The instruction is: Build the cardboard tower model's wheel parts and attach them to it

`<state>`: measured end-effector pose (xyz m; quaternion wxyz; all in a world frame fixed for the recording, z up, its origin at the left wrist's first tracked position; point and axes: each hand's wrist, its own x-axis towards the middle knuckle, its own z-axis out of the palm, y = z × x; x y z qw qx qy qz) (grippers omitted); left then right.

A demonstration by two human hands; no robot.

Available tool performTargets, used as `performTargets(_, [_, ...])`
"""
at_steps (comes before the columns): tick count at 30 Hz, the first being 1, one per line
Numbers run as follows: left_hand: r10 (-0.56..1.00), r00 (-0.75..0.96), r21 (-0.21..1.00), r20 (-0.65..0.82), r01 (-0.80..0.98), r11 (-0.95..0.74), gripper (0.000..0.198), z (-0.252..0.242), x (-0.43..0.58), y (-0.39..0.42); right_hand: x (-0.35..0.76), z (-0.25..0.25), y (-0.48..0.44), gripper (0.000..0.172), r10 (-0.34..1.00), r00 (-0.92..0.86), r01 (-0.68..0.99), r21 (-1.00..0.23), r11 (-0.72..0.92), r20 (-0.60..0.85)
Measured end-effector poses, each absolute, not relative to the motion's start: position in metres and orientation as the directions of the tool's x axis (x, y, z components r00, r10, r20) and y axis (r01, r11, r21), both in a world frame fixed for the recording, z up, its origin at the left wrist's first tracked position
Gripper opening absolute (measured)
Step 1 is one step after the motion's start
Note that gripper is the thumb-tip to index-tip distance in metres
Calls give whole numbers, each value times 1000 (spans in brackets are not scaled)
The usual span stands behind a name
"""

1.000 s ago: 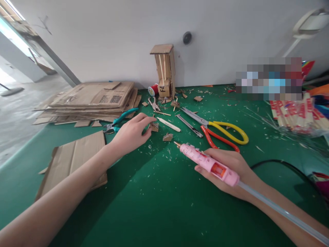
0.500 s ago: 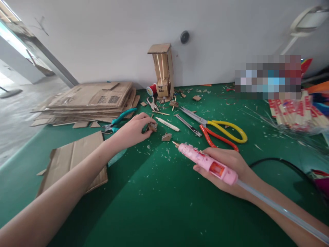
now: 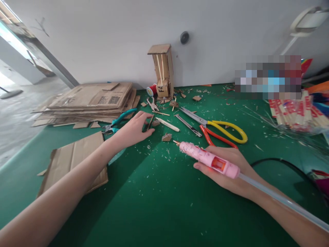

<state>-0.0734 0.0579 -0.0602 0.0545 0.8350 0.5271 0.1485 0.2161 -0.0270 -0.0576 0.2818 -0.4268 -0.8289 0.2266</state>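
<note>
Thumb-index gap of L hand [image 3: 138, 126] wider than 0.5 s ago; pink plastic glue gun [image 3: 197, 152] shifted slightly, rear up a bit. Thin brown strip [image 3: 150, 122] shows btwn L thumb & index; can't tell if gripped. R hand [image 3: 227, 166] wrapped round gun, metal tip [image 3: 176, 142] near small grey-brown cardboard scrap [image 3: 167, 137] on green tabletop [image 3: 154, 206].

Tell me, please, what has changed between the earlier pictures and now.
The left hand has opened wider; whether it still holds the small cardboard piece is unclear. The pink glue gun in the right hand has shifted slightly up and right in view. The scissors, cutter and cardboard tower stayed put.
</note>
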Motion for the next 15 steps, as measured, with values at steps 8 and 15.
performTargets(8, [925,192,239,327,931,-277,24,-48,-78,59,215,-58,-28,19,826,-487,573,-609,548,284])
performTargets(15, [937,95,-14,336,995,-96,35,-44,-88,58,215,-59,-28,17,831,-481,597,-590,544,279])
